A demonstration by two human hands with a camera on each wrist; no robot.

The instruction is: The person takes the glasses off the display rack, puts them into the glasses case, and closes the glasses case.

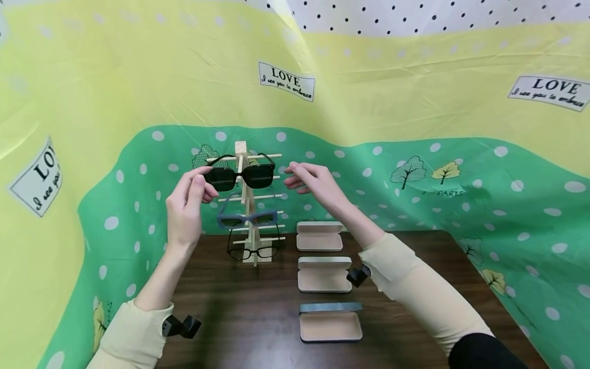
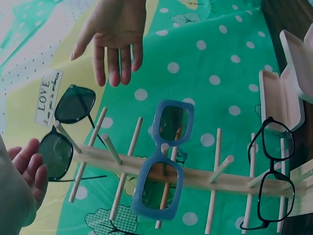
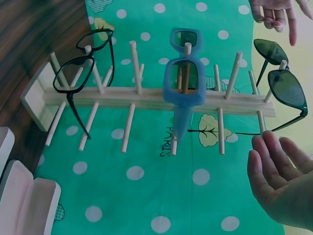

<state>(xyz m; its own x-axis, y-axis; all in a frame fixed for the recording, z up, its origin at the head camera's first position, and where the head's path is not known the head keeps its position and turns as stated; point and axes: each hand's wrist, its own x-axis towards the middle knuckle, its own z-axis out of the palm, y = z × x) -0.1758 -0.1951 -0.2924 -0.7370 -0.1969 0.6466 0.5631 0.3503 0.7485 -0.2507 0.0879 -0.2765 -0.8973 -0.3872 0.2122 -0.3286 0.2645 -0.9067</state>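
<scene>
Black sunglasses (image 1: 258, 176) with dark lenses rest at the top of a wooden display rack (image 1: 250, 207). My left hand (image 1: 186, 205) is beside their left lens, fingers loosely bent; the right wrist view shows a gap between its fingertips and the frame. On the other side, my right hand (image 1: 318, 185) hovers just off the sunglasses' right edge, fingers relaxed and holding nothing. Lower on the rack sit blue-framed sunglasses (image 2: 138, 188), and under them black-rimmed eyeglasses (image 3: 73, 73) with clear lenses.
To the rack's right, three open glasses cases stand in a column on the dark wooden table (image 1: 249, 318): a far case (image 1: 319, 242), a middle case (image 1: 324, 281) and a near case (image 1: 330, 328). A patterned yellow and green cloth (image 1: 392, 123) hangs behind.
</scene>
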